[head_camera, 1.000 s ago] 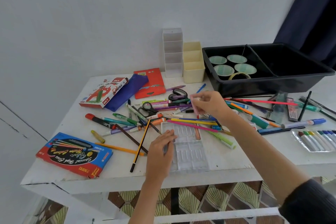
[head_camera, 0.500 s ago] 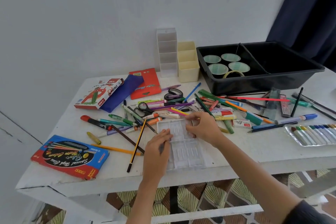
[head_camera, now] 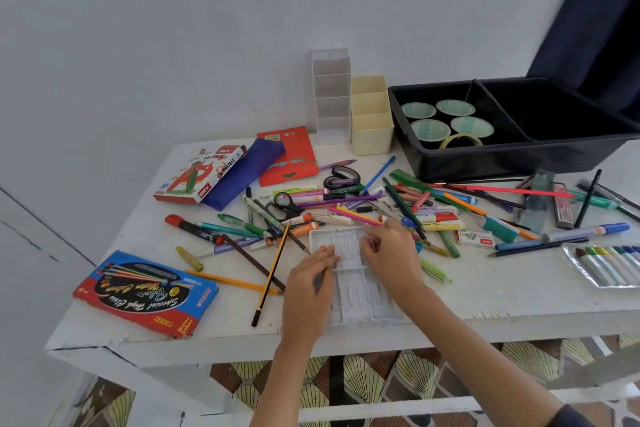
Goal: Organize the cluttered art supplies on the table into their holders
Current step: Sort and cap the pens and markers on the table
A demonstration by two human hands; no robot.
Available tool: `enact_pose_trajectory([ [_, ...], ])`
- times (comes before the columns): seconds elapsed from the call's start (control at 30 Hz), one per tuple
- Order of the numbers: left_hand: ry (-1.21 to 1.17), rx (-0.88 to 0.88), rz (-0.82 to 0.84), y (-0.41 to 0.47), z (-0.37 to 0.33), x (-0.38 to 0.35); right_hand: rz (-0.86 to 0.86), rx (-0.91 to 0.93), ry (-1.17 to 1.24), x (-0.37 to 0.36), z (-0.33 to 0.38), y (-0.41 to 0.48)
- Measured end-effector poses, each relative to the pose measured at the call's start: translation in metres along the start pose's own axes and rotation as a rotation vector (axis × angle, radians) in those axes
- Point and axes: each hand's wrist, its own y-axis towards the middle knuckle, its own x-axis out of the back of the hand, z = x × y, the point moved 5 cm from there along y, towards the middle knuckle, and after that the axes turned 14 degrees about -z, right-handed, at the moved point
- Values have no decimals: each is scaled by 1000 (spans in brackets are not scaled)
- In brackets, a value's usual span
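Note:
A clear plastic insert tray (head_camera: 356,291) lies on the white table (head_camera: 485,298) near its front edge. My left hand (head_camera: 306,295) rests on the tray's left side and pinches a short dark stick (head_camera: 318,282). My right hand (head_camera: 389,256) is over the tray's far right part, its fingers bent down onto it; what they hold is hidden. Behind the tray spreads a pile of pens, pencils and markers (head_camera: 346,204) with black scissors (head_camera: 287,206). A white divided holder (head_camera: 330,97) and a cream one (head_camera: 372,121) stand at the wall.
A black two-part bin (head_camera: 512,156) at the back right holds tape rolls (head_camera: 446,118). An oil pastels box (head_camera: 197,173), blue pouch (head_camera: 242,173) and red box (head_camera: 287,156) lie back left. A water colour pen box (head_camera: 145,291) sits front left. A filled pastel tray (head_camera: 609,263) lies right.
My right hand came back from the pile of pens down to the clear tray's far end. My left hand stayed on the tray's left side.

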Motion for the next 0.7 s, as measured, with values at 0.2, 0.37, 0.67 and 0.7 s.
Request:
enact_pose_trajectory([
  [0.2,23,-2,2,0,3,0,-31,147,-99,-8,6,-21],
  [0.37,19,6,-2,0,1,1,185,234,-208,-5,4,-23],
  [0.67,99,-124,-69,19,1,2,448,110,-204,-2,9,15],
  [0.7,91,-140,-78,19,1,2,443,48,-186,-3,8,26],
])
